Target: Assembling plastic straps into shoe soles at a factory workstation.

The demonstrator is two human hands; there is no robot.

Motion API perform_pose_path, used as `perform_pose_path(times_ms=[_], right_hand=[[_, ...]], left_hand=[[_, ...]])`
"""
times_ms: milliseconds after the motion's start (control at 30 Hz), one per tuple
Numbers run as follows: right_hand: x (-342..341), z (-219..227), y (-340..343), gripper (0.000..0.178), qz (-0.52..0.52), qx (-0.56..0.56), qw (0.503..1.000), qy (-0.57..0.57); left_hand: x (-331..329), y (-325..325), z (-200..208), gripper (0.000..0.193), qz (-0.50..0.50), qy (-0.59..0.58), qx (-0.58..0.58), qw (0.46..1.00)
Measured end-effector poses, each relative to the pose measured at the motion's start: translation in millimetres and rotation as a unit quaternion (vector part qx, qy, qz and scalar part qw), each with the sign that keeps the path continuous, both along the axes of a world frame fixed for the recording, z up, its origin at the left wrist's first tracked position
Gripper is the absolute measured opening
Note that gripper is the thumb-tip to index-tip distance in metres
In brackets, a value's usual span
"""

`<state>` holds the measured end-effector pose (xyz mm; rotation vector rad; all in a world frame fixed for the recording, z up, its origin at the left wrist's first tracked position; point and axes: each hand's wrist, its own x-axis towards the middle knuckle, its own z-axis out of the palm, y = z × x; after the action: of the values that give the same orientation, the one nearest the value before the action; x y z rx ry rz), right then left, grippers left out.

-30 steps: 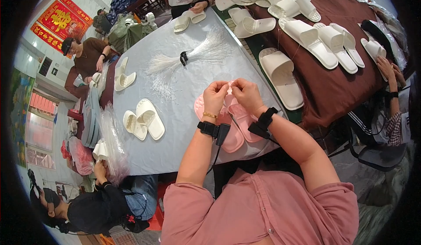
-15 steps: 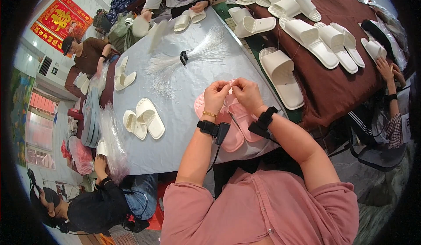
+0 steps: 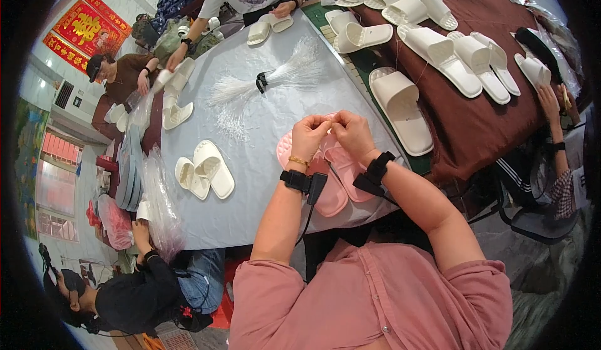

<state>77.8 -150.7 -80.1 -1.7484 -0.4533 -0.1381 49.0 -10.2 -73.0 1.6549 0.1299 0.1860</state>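
Note:
A pair of pink slippers (image 3: 328, 193) lies on the grey-covered table (image 3: 263, 218) in front of me, partly hidden under my hands. My left hand (image 3: 310, 138) and my right hand (image 3: 352, 136) meet above their far ends, fingertips pinched close together. What sits between the fingertips is too small to make out; the fingers hide it. Farther off on the table lies a bundle of thin clear plastic strands (image 3: 275, 81), bound in the middle with a black tie. To the left rests a pair of white slippers (image 3: 206, 169).
Another pair of white slippers (image 3: 269, 29) lies at the far edge by a standing person. A brown-covered table (image 3: 451, 118) at right holds several white slippers. Clear plastic bags (image 3: 159, 206) hang along the left edge. Co-workers sit left and right.
The person across the table has swung an arm left, setting white slippers down at the far left edge. My hands stay nearly still, pinched over the pink slippers.

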Motion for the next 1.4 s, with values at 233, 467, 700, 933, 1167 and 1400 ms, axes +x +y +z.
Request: perform_pose_path(times_ms=[233, 467, 700, 933, 1167, 1400], right_hand=[[1.1, -3.7, 0.6, 0.01, -0.008, 0.027, 1.0, 0.001], [1.7, -2.8, 0.3, 0.009, -0.007, -0.002, 1.0, -0.008], [-1.1, -0.1, -2.3, 0.006, -0.003, -0.006, 1.0, 0.006], [-1.4, 3.0, -1.1, 0.008, -0.009, -0.001, 1.0, 0.024], [3.9, -1.0, -2.4, 0.011, -0.023, 0.017, 0.999, 0.016], [-1.2, -4.3, -16.1, 0.015, 0.018, 0.204, 0.965, 0.163]], left_hand=[[-0.4, -0.9, -3.2, 0.012, 0.021, 0.005, -0.016, 1.0], [0.2, 0.7, -5.1, 0.013, 0.02, -0.008, -0.025, 0.999], [-2.0, -0.5, -1.5, 0.016, 0.0, 0.001, -0.021, 1.0], [0.0, 2.4, -7.8, 0.015, -0.007, -0.008, 0.014, 1.0], [1.2, -10.8, -1.3, 0.013, 0.023, -0.025, 0.104, 0.994], [-4.5, -0.2, 7.9, 0.01, 0.092, -0.08, 0.06, 0.991]])
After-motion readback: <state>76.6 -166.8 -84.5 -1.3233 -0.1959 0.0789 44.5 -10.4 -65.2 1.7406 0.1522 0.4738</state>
